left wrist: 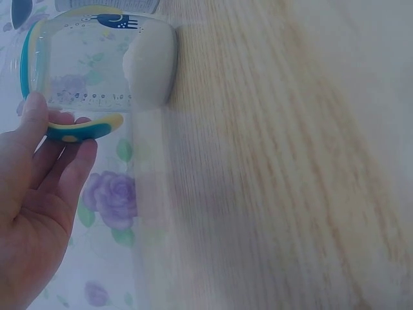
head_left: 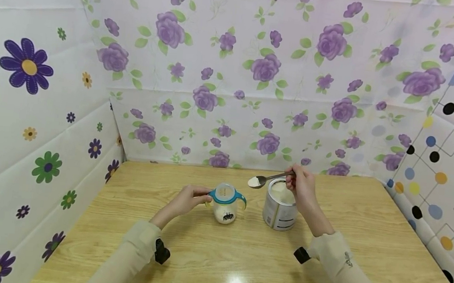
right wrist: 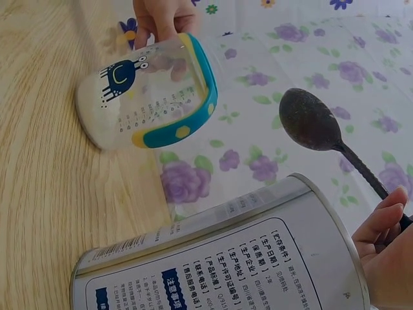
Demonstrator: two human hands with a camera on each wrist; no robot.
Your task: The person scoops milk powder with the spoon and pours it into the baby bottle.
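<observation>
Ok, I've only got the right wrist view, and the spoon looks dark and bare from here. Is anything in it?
Observer: Yes. The head view shows a small heap of white powder on the spoon.
Operator: Good. And the can, is it open? I only get its side.
Observer: It is. From the head view its top is uncovered, and pale powder shows inside.
Operator: How is the left hand holding the bottle? The grip is hidden from me.
Observer: In the left wrist view it pinches a teal and yellow side handle.
</observation>
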